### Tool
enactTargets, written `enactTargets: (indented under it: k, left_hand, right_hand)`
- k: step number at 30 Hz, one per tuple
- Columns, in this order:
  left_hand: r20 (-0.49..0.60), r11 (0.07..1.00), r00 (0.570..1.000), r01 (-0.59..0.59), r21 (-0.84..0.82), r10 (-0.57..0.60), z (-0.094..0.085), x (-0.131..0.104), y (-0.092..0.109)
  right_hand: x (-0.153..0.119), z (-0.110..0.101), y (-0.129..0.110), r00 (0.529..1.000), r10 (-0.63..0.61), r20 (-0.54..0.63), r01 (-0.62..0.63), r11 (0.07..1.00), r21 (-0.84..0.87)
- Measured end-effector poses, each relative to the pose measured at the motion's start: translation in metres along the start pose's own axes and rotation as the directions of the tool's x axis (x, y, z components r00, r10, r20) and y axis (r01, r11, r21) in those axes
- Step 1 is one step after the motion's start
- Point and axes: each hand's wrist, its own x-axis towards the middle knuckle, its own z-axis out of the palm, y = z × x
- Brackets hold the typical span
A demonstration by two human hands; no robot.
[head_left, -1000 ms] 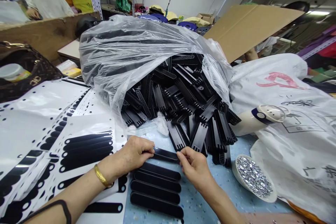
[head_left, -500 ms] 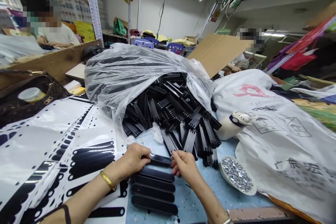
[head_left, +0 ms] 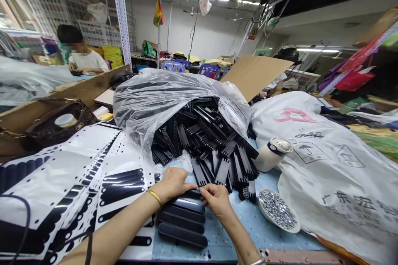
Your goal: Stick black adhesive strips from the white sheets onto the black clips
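My left hand (head_left: 176,183) is closed on a dark flat strip (head_left: 192,193), its thumb stretched along the strip toward the right end. My right hand (head_left: 215,198) pinches at that same end, so the fingertips of both hands nearly meet. Just below, several black rounded strips (head_left: 182,223) lie in a stack of rows on the blue tabletop (head_left: 226,236). Beyond my hands, a pile of black plastic pieces (head_left: 202,132) spills from a clear plastic bag (head_left: 149,95). White sheets with black strip shapes (head_left: 121,165) lie left of my hands.
A bowl of small shiny pieces (head_left: 278,211) and a white bottle (head_left: 273,153) stand at the right, beside a big white sack (head_left: 314,161). A brown handbag (head_left: 59,126) sits at the left. A person (head_left: 85,60) sits beyond the wooden board (head_left: 102,85).
My left hand has slid right along the strip, covering most of it, and its fingertips now come close to my right hand's. The camera view has shifted slightly.
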Motion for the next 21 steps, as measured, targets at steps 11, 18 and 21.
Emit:
enactTargets:
  k: [11,18,21]
  left_hand:
    - [-0.053,0.997,0.998,0.048,0.065,-0.045,-0.003,-0.023,-0.016]
    - [-0.008,0.996,0.999,0.048,-0.078,-0.048,-0.007,-0.016,-0.03]
    - [-0.002,0.99,0.999,0.046,-0.137,-0.046,-0.014,-0.02,-0.039]
  right_hand:
    - [0.004,0.006,0.001,0.999,0.044,0.0,-0.044,0.998,-0.053]
    - [0.003,0.005,0.006,1.0,0.007,0.007,-0.006,0.993,-0.122]
    - [0.004,0.001,0.007,0.999,0.001,0.042,0.005,0.986,-0.167]
